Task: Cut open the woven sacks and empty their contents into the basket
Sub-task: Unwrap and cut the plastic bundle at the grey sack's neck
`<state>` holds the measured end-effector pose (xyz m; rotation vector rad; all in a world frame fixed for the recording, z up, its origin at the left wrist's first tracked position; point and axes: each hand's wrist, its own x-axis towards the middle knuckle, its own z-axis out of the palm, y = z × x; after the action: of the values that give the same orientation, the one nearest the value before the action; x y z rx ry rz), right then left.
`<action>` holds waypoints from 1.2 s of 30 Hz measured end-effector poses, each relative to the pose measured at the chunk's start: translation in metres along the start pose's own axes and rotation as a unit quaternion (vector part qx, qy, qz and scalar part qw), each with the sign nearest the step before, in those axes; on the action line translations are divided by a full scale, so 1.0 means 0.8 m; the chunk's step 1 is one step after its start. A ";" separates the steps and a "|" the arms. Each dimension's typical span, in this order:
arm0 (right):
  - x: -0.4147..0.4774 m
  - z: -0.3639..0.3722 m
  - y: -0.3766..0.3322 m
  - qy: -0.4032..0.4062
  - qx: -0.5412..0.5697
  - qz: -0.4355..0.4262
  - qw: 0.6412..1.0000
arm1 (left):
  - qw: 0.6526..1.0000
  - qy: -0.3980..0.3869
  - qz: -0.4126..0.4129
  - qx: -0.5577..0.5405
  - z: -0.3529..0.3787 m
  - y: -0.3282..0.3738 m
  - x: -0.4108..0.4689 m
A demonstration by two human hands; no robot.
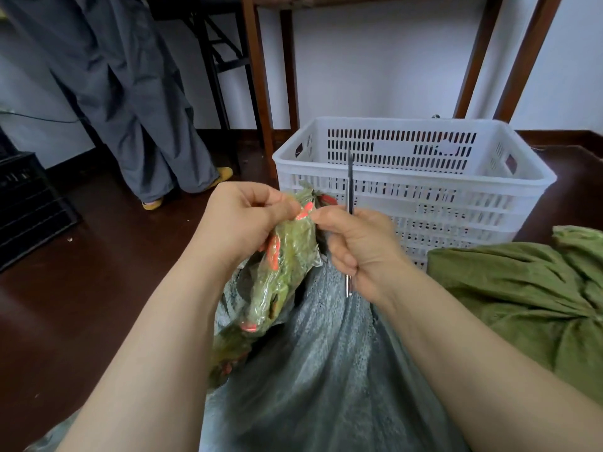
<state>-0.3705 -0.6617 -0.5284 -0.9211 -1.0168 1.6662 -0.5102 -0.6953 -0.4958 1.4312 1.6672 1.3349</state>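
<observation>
L hand (241, 220) pinches green packet (287, 256) top; R hand (362, 246) grips scissors (350, 177), blades up. Grey woven sack (326, 370) on floor below hands, apparently opened. Basket (414, 125) beyond: no contents seen. Green sack (505, 288), R side, looks uncut. Early stage.

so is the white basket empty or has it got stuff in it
Empty as far as shows: the far inner wall of the white basket is uncovered down to its near rim. Floor hidden, so not certain.

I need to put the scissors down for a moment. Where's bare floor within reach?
Bare dark floor lies to your left, between the black crate and the grey sack. The right is crowded: the green sack lies beside the white basket.
</observation>
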 end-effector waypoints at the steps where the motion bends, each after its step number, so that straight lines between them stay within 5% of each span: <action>1: 0.001 -0.001 0.002 -0.021 0.041 0.027 0.999 | 1.000 -0.003 -0.002 0.002 0.000 0.000 0.000; 5: -0.001 -0.004 0.002 -0.035 0.063 0.098 0.993 | 0.999 -0.053 -0.007 0.005 0.003 -0.002 -0.002; 9: -0.001 -0.003 -0.005 0.042 -0.032 0.024 0.998 | 0.997 -0.071 -0.007 0.008 0.009 -0.005 -0.002; 14: 0.000 0.003 -0.012 0.066 -0.155 -0.086 0.982 | 0.999 -0.021 -0.015 0.046 0.015 -0.006 0.000; 19: 0.003 -0.005 -0.026 0.102 -0.150 -0.097 0.979 | 0.992 0.067 -0.063 0.090 -0.007 0.017 -0.006; 25: 0.001 -0.004 -0.030 0.023 -0.144 -0.084 0.986 | 0.956 -0.121 -0.052 0.263 -0.005 0.069 -0.022; 28: 0.001 -0.002 -0.030 0.002 -0.163 -0.091 0.983 | 0.961 -0.165 -0.091 0.200 0.001 0.060 -0.019; 33: 0.003 -0.015 -0.029 0.011 -0.192 -0.053 0.980 | 0.950 -0.179 -0.154 0.204 0.003 0.027 -0.013; 36: 0.012 -0.033 -0.033 0.046 -0.234 -0.001 0.971 | 0.966 -0.116 -0.158 0.167 -0.001 0.000 -0.006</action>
<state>-0.3406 -0.6412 -0.5155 -1.2882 -1.3756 1.3875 -0.5091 -0.7002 -0.4962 1.3650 1.9227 0.7072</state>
